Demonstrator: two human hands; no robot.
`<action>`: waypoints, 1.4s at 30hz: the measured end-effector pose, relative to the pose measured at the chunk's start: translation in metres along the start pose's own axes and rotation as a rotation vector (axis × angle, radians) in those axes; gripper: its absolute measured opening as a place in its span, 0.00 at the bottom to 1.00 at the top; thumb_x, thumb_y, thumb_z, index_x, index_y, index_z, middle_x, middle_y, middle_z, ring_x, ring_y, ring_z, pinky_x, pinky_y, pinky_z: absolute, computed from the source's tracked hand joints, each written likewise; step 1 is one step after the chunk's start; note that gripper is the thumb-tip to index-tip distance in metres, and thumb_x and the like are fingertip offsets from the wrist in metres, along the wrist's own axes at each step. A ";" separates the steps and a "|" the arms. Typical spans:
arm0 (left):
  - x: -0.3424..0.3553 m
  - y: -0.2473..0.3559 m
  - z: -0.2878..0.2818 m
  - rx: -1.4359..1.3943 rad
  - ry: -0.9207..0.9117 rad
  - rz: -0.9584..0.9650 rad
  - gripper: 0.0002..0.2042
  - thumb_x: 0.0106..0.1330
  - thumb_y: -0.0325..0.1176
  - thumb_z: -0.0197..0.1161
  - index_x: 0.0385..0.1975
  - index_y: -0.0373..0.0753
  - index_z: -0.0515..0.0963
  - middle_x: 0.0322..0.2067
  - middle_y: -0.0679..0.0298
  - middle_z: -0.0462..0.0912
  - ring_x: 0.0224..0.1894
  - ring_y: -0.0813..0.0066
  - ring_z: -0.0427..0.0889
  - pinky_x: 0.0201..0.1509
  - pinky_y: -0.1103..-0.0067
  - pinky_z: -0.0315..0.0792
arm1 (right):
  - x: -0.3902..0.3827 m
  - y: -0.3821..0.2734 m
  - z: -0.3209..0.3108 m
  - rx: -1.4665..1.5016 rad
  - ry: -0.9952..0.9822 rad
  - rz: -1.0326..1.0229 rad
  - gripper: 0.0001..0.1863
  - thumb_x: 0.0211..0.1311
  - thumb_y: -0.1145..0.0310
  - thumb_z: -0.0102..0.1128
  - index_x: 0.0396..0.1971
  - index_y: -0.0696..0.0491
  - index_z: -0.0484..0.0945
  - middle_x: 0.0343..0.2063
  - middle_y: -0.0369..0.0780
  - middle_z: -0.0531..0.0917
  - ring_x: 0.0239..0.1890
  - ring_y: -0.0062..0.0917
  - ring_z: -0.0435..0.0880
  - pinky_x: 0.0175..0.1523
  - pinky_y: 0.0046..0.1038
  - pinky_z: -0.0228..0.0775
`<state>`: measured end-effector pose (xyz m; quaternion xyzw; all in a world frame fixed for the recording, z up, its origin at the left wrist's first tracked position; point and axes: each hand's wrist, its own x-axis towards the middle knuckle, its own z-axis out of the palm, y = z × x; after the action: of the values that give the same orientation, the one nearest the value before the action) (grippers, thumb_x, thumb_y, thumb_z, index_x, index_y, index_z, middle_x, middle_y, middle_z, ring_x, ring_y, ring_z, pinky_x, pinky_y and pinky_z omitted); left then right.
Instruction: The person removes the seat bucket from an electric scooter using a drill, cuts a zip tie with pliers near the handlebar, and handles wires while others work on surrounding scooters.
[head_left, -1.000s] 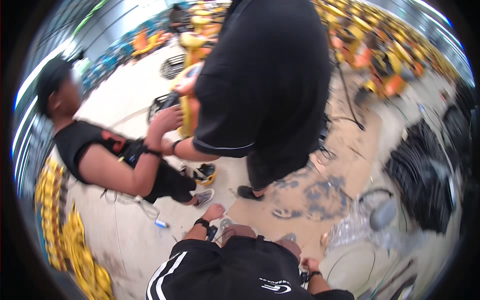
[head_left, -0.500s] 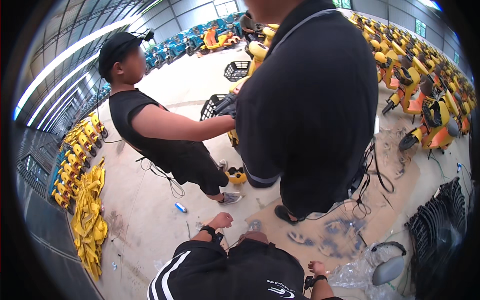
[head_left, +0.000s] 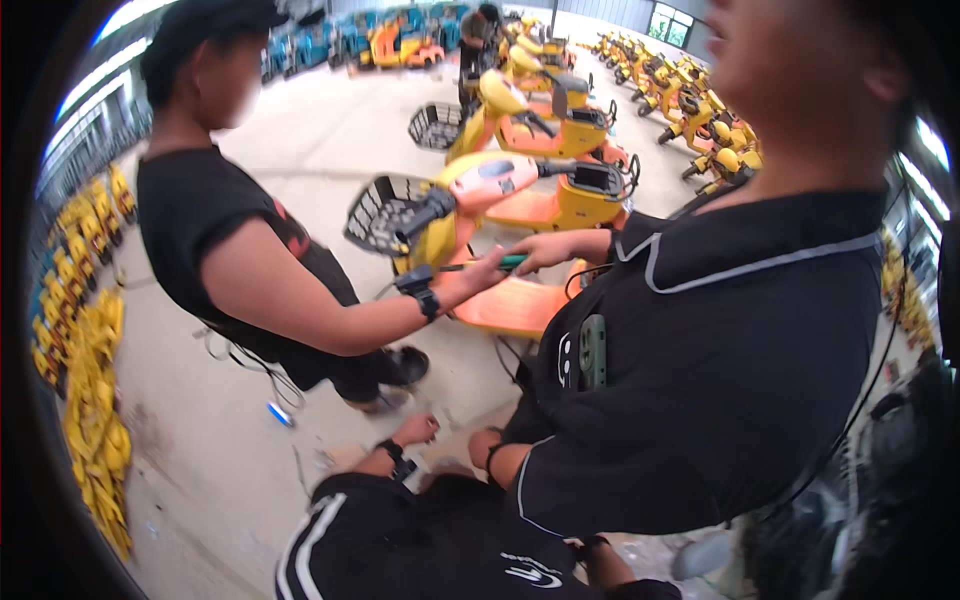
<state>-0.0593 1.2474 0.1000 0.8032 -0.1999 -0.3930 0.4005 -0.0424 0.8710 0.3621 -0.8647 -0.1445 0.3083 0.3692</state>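
Black fabric makes up our shirt (head_left: 420, 530), and across its chest we see a white emblem (head_left: 532, 575) with small lettering, too blurred for us to read. White stripes (head_left: 318, 540) run along our left sleeve. Our left hand (head_left: 418, 430) hangs low in front of us with its fingers curled, dark straps (head_left: 397, 460) at its wrist; we cannot tell whether it is fully closed. Our right hand (head_left: 575, 548) is mostly hidden at the edge of a co-worker's black sleeve (head_left: 620, 480), so we cannot tell its state.

Between two co-workers, a small green thing (head_left: 512, 261) touches both the far person's hand (head_left: 485, 272) and the near person's hand (head_left: 548, 250), beyond our own hands and in front of a yellow and orange scooter (head_left: 490, 182) with a black basket (head_left: 382, 215). We can make out no writing on it.

On the near co-worker's chest, a white printed mark (head_left: 565, 362) sits beside a green phone-shaped thing (head_left: 594, 352). Red print (head_left: 296, 238) shows on the far person's black top (head_left: 230, 215), also unreadable to us. Left of our left hand, a blue and white tube (head_left: 281, 413) lies on the floor (head_left: 220, 460).
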 end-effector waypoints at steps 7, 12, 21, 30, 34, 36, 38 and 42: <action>0.043 0.029 -0.054 -0.109 -0.066 0.113 0.10 0.54 0.34 0.51 0.25 0.32 0.73 0.16 0.61 0.76 0.17 0.79 0.75 0.22 0.83 0.69 | 0.119 -0.063 0.216 0.031 -0.017 -0.094 0.20 0.54 0.67 0.50 0.47 0.57 0.65 0.39 0.36 0.73 0.43 0.18 0.69 0.48 0.22 0.60; 0.046 0.043 -0.085 -0.333 -0.155 -0.048 0.09 0.54 0.33 0.53 0.28 0.33 0.72 0.18 0.61 0.77 0.21 0.80 0.76 0.24 0.83 0.69 | 0.016 -0.058 0.231 0.549 0.227 0.007 0.15 0.55 0.72 0.47 0.44 0.55 0.69 0.43 0.33 0.72 0.48 0.15 0.66 0.52 0.22 0.56; 0.057 0.016 -0.084 -0.217 -0.127 0.014 0.08 0.56 0.29 0.49 0.28 0.31 0.73 0.20 0.60 0.77 0.21 0.77 0.76 0.26 0.83 0.70 | -0.037 0.012 0.234 0.949 1.520 0.323 0.11 0.56 0.75 0.46 0.39 0.59 0.71 0.31 0.39 0.78 0.34 0.19 0.76 0.40 0.19 0.66; 0.068 0.022 -0.087 -0.314 0.093 -0.115 0.08 0.56 0.30 0.50 0.27 0.32 0.73 0.19 0.63 0.77 0.20 0.80 0.76 0.22 0.87 0.68 | -0.070 0.147 0.342 0.984 1.079 0.621 0.11 0.54 0.72 0.47 0.36 0.60 0.73 0.28 0.39 0.78 0.30 0.20 0.76 0.37 0.20 0.68; 0.052 0.038 -0.075 -0.455 0.300 -0.184 0.08 0.55 0.30 0.51 0.27 0.32 0.74 0.18 0.60 0.77 0.18 0.78 0.76 0.19 0.87 0.69 | -0.093 0.165 0.351 0.916 0.507 0.631 0.12 0.53 0.69 0.50 0.35 0.60 0.74 0.26 0.38 0.79 0.28 0.20 0.77 0.35 0.20 0.69; 0.027 0.046 -0.063 -0.478 0.418 -0.206 0.08 0.56 0.29 0.50 0.26 0.32 0.73 0.17 0.60 0.76 0.18 0.78 0.76 0.20 0.86 0.69 | -0.102 0.175 0.348 0.951 0.509 0.633 0.12 0.52 0.70 0.49 0.34 0.60 0.74 0.26 0.38 0.79 0.28 0.20 0.77 0.35 0.20 0.69; 0.013 0.045 -0.042 -0.524 0.480 -0.168 0.06 0.56 0.28 0.50 0.25 0.32 0.72 0.16 0.61 0.75 0.17 0.77 0.75 0.19 0.86 0.70 | -0.103 0.204 0.348 1.123 0.851 0.598 0.11 0.52 0.71 0.49 0.35 0.59 0.74 0.26 0.38 0.79 0.28 0.20 0.77 0.34 0.19 0.69; -0.037 0.008 -0.027 -0.116 1.454 0.094 0.15 0.55 0.31 0.56 0.41 0.34 0.65 0.35 0.58 0.73 0.31 0.76 0.74 0.32 0.81 0.68 | -0.070 0.236 0.345 1.203 0.804 0.488 0.11 0.53 0.72 0.48 0.35 0.59 0.74 0.27 0.38 0.79 0.29 0.20 0.77 0.34 0.18 0.69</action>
<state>-0.0603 1.2797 0.1337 0.8293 0.1032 0.2471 0.4905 -0.3118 0.8657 0.0348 -0.5679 0.3889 0.0681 0.7222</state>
